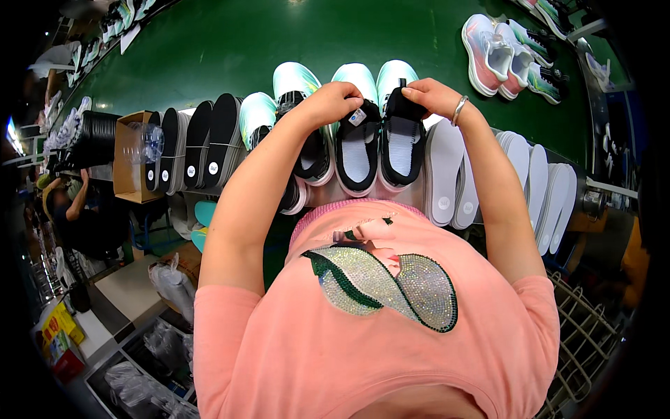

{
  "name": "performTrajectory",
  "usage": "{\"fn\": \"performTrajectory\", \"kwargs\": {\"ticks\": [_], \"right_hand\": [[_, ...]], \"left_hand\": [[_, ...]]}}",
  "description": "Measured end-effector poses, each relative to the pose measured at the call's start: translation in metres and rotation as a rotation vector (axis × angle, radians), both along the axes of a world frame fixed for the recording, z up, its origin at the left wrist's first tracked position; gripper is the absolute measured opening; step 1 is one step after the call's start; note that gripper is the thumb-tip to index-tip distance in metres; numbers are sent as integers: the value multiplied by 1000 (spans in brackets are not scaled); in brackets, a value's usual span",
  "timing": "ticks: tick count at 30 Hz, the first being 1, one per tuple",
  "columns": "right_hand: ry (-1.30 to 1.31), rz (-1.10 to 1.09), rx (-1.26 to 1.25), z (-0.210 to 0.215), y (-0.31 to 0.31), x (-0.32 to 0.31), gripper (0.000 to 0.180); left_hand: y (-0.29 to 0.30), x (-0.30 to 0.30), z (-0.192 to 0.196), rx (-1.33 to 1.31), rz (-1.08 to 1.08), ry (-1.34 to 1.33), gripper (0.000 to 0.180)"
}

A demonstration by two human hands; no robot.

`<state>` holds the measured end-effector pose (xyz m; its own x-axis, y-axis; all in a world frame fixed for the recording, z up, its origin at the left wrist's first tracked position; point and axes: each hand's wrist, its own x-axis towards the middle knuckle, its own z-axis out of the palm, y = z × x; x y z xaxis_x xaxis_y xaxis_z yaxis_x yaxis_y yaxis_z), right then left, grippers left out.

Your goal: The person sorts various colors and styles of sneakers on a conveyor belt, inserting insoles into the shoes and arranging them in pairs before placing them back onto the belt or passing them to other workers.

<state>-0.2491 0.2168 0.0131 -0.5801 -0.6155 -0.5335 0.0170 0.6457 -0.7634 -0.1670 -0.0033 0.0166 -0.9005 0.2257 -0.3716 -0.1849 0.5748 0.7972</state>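
In front of me a pair of mint-and-black sneakers stands side by side, toes pointing away. My left hand [336, 103] is closed on the black tongue of the left sneaker [357, 183], where a small white label shows. The fingers of my right hand [434, 98] pinch the black tongue of the right sneaker [400, 180] and hold it up. Pale insoles show inside both shoes. Just left, partly behind my left forearm, is another mint sneaker [296, 75], with one more mint sneaker [258, 115] beyond it.
Black insoles [199, 143] stand in stacks to the left beside a cardboard box [132, 167]; light grey insoles [444, 174] line the right. Pink-and-white sneakers [481, 59] sit on the green surface [230, 49]. A wire basket [579, 328] is at lower right. Another person [87, 209] is far left.
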Motion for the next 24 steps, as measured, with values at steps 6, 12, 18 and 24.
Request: {"fn": "performTrajectory", "kwargs": {"ticks": [6, 12, 18, 24], "right_hand": [[60, 12, -9, 3, -2, 2, 36], [318, 132, -17, 13, 6, 20, 31], [409, 75, -103, 2, 16, 35, 25], [468, 62, -173, -1, 18, 46, 26]], "left_hand": [[3, 6, -2, -46, -11, 135, 21], [26, 47, 8, -261, -36, 447, 28], [38, 122, 6, -308, 252, 785, 32], [47, 140, -1, -279, 469, 801, 47]]}}
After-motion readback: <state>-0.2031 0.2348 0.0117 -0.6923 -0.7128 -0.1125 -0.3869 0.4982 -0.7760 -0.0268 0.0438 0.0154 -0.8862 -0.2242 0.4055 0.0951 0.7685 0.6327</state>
